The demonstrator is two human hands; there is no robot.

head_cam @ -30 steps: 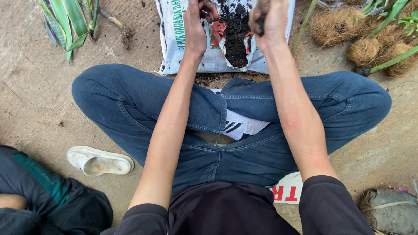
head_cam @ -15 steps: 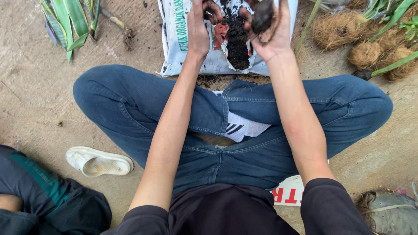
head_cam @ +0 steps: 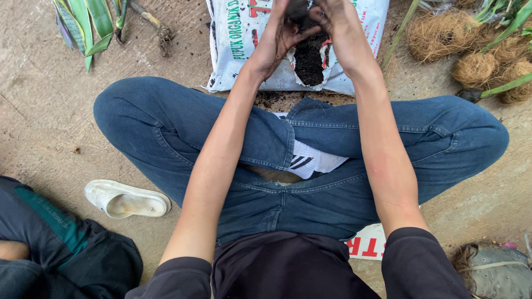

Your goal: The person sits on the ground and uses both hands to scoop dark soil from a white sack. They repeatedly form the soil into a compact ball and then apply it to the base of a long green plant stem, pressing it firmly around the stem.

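While the person sits cross-legged on the ground, both hands are up over the open soil bag (head_cam: 238, 50). The left hand (head_cam: 277, 39) and right hand (head_cam: 341, 27) are cupped close together around a dark clump of soil (head_cam: 299, 10), fingers curled in to press it. The step looks like shaping a soil ball. Next, the hands need a gentle, even squeeze so it does not crumble. Plants (head_cam: 83, 22) lie to the left, fibre balls (head_cam: 443, 36) to the right.

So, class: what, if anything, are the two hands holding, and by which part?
The left hand and right hand cup a clump of dark soil between them, pressing its sides, above the open white bag.
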